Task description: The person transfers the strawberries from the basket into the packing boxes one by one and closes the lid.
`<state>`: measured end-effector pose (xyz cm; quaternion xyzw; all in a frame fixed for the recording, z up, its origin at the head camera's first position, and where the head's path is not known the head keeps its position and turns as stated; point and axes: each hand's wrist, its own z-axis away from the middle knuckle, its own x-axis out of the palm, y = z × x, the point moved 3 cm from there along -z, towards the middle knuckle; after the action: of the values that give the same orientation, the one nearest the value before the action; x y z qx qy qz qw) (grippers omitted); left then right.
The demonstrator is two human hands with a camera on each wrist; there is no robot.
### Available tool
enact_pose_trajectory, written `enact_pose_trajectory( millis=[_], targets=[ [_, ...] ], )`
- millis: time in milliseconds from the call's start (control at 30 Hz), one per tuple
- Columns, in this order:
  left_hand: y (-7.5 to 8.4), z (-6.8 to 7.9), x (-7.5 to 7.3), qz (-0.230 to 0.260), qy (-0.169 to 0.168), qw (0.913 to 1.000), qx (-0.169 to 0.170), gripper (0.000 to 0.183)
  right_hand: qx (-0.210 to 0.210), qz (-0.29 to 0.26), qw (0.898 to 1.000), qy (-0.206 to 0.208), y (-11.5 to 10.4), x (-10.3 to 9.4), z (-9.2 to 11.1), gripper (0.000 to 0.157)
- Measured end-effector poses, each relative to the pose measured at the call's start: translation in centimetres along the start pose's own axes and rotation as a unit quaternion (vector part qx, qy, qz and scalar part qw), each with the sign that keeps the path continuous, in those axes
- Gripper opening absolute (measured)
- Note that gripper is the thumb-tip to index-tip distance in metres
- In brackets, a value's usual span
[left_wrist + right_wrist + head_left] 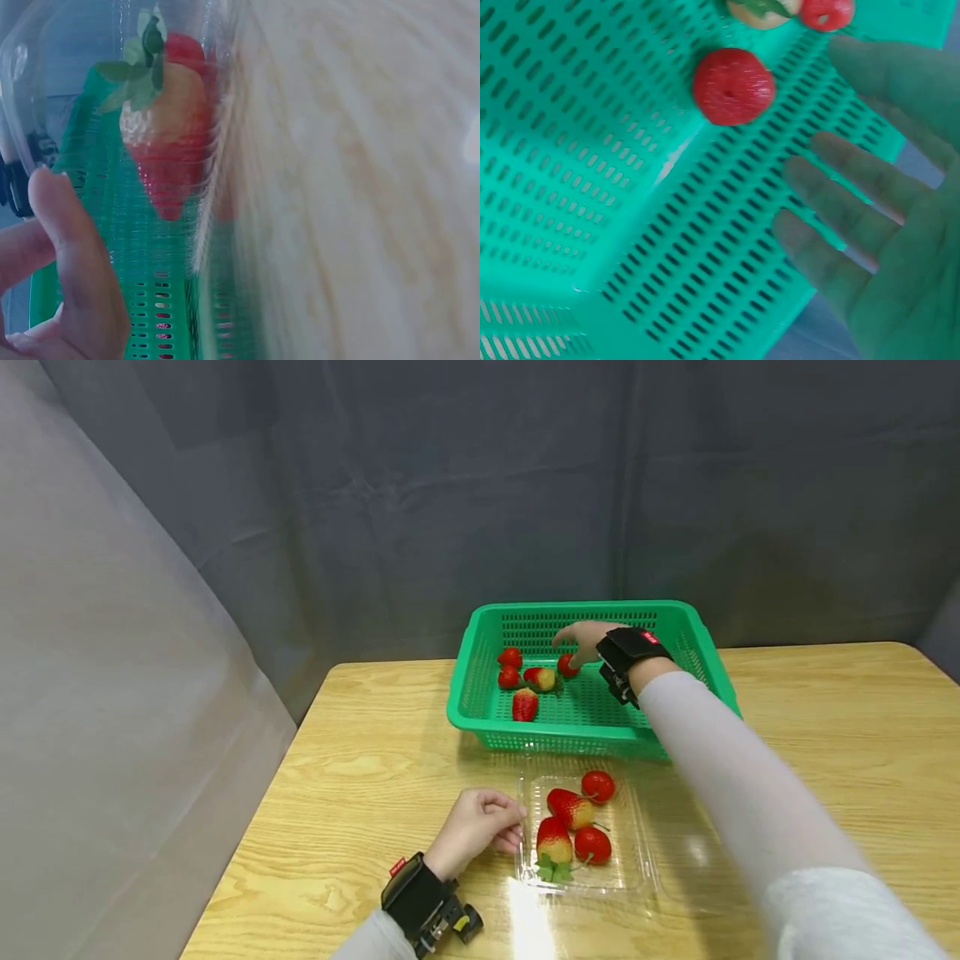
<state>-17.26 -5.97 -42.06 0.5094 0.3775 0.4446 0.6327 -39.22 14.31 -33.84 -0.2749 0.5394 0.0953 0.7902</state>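
My right hand [588,639] reaches into a green plastic basket [592,737], fingers spread and holding nothing. Close by its fingertips lies a round red cherry [567,666]; the right wrist view shows a gap between that cherry [733,87] and the fingers [810,244]. At the left edge of a clear plastic container [633,868], my left hand [480,827] pinches the rim with thumb and fingers. Inside the container are two strawberries [553,841] and two cherries [592,845]. A strawberry [169,142] shows through its wall in the left wrist view.
The basket also holds several red fruits on its left side, among them a strawberry [525,705]. It stands right behind the container on a wooden table [352,760]. A grey cloth [450,510] hangs behind the table, and a pale sheet [112,693] at the left.
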Motion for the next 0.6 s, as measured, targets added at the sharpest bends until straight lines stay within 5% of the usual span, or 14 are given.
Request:
enact_pose_trajectory(
  millis=[233,600],
  targets=[
    [0.0,0.1,0.2,0.001,-0.001,1.0,0.0,0.018,0.055,-0.02,0.998,0.003,0.5,1.0,-0.8,0.053],
    [0.1,0.2,0.3,0.0,-0.004,1.0,0.0,0.016,0.057,-0.028,0.998,-0.011,2.0,2.8,-0.8,0.052]
  ],
)
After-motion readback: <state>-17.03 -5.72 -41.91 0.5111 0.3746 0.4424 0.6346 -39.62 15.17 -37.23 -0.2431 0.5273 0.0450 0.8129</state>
